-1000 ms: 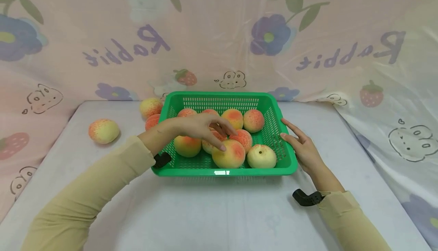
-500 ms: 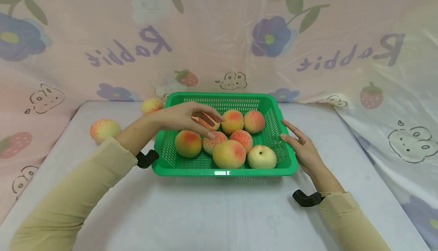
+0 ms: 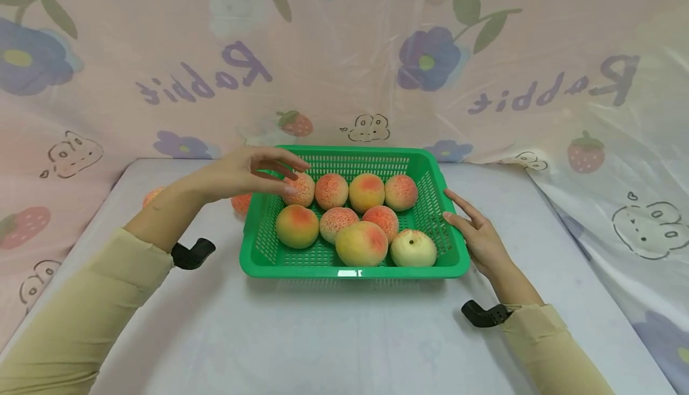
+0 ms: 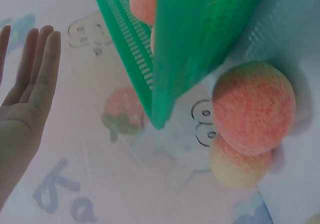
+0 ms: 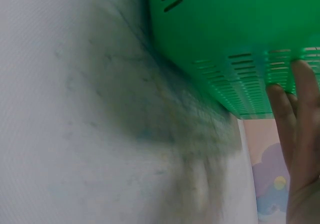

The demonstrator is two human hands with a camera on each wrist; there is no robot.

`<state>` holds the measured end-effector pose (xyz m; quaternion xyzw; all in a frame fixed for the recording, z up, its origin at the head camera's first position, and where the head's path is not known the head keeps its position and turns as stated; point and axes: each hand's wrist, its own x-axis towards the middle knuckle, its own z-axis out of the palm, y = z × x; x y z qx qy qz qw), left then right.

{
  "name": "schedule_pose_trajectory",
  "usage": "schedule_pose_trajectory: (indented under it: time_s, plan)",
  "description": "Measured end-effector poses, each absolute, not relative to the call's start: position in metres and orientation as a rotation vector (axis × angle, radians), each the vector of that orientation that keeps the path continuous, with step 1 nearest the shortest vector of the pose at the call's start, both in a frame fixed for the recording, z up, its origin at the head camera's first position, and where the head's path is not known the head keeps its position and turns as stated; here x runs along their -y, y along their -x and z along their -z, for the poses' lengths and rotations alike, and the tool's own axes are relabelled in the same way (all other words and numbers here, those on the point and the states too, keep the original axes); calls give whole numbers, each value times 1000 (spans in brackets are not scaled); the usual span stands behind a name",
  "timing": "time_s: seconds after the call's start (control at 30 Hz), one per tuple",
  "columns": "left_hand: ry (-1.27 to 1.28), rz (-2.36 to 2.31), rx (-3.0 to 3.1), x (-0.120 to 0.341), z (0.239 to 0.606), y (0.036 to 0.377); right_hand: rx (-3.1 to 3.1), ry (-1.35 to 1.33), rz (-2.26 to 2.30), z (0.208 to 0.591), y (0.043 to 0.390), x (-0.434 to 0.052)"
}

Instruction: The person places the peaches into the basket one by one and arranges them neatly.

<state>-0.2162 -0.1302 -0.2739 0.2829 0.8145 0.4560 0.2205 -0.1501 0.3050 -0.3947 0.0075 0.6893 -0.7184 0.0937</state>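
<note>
A green plastic basket stands on the white-covered table with several peaches in it, among them a pale one at the front right and a yellow-red one beside it. My left hand hovers over the basket's left rim, fingers spread and nothing between them. In the left wrist view a red peach and a yellowish peach lie outside the basket. My right hand holds the basket's right side, thumb at the rim and fingers against the slotted outer wall.
Left of the basket, a peach shows partly behind my left forearm, and a red one lies close to the basket. A patterned cloth hangs behind the table. Black mounts sit on both wrists.
My left hand has moved left, from above the front peaches to the basket's left rim, uncovering the back row. My right hand and the basket have stayed in place.
</note>
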Motion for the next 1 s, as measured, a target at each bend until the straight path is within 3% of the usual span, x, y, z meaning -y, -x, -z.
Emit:
schedule_pose_trajectory:
  time_s: [1.0]
  plan:
    - [-269,-1545,-2491,193,313,225,-2052,-15,2134,396,151,-305]
